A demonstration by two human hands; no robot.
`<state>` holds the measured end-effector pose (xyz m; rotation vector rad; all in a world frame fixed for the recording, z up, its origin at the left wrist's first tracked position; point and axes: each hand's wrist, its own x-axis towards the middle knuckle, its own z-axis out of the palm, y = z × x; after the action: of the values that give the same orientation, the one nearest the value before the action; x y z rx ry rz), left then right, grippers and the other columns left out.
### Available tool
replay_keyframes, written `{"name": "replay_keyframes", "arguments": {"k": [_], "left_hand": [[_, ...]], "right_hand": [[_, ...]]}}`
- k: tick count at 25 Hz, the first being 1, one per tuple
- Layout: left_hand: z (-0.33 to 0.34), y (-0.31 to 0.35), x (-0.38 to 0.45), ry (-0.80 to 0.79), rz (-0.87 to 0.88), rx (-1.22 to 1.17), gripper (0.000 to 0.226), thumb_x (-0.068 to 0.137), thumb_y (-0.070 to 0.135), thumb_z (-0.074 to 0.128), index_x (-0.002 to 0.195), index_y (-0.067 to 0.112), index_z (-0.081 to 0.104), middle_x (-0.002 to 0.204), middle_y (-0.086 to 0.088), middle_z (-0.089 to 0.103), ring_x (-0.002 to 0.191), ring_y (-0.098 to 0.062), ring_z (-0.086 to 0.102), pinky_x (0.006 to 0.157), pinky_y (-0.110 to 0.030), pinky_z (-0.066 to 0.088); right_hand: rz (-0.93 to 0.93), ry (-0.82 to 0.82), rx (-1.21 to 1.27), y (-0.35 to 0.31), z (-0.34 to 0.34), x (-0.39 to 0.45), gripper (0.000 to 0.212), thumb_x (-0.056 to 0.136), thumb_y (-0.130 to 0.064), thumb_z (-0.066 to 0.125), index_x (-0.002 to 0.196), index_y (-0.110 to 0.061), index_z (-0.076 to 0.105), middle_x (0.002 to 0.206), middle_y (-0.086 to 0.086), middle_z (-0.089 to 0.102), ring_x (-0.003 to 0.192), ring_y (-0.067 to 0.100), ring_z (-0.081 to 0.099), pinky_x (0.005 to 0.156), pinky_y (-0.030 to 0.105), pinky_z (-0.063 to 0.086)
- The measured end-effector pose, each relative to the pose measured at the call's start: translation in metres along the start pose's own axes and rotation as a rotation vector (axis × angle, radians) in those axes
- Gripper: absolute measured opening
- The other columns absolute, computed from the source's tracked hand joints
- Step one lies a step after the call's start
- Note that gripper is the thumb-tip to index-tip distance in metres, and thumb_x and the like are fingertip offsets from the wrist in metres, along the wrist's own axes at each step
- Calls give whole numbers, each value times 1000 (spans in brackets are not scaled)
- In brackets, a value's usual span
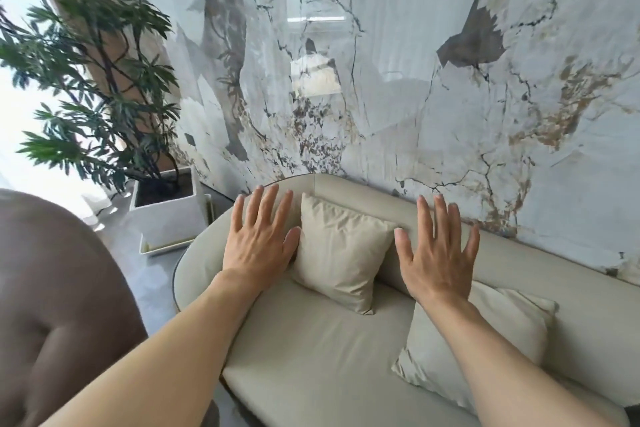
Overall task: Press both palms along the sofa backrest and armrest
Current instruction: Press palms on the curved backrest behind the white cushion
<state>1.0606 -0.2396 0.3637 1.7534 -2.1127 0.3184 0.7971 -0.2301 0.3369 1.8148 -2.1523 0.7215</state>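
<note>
A beige sofa stands against a marble wall, its backrest (367, 196) running from the middle to the right and its curved armrest (199, 253) at the left end. My left hand (259, 239) lies flat with fingers spread where the armrest curves into the backrest, thumb against a beige cushion (341, 253). My right hand (438, 253) is spread flat on the backrest to the right of that cushion. Neither hand holds anything.
A second beige cushion (498, 329) leans on the backrest lower right. A brown upholstered chair (59, 305) fills the lower left. A potted plant in a white square planter (166, 204) stands on the floor beyond the armrest. The glossy marble wall (415, 62) rises behind.
</note>
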Motion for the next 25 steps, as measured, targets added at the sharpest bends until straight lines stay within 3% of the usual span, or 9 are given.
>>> {"name": "replay_keyframes", "arguments": {"k": [5, 14, 19, 25], "left_hand": [[16, -5, 30, -35, -41, 40, 63, 98, 44, 37, 153, 20, 18, 162, -6, 19, 150, -26, 7, 121, -47, -2], [55, -40, 100, -88, -24, 38, 64, 99, 47, 30, 154, 22, 11, 163, -5, 11, 150, -25, 1, 121, -47, -4], [95, -93, 151, -107, 80, -38, 72, 88, 51, 13, 152, 19, 24, 161, -8, 22, 149, -28, 12, 120, -48, 3], [140, -180, 218, -190, 241, -85, 78, 84, 54, 3, 153, 21, 17, 162, -6, 17, 150, -26, 6, 120, -48, -1]], "right_hand": [[-19, -34, 65, -8, 33, 35, 68, 93, -56, 14, 152, -23, 21, 162, 5, 17, 147, 26, 15, 115, 54, 4], [2, -63, 35, -35, 79, 87, 70, 91, -56, 13, 152, -23, 20, 162, 5, 17, 147, 26, 16, 115, 55, 7], [101, -46, -41, -76, 117, 111, 70, 91, -58, 15, 151, -23, 25, 161, 5, 21, 147, 25, 18, 116, 55, 10], [259, -52, -146, -160, 155, 131, 69, 91, -58, 15, 150, -23, 27, 161, 4, 21, 147, 25, 20, 115, 54, 8]]}}
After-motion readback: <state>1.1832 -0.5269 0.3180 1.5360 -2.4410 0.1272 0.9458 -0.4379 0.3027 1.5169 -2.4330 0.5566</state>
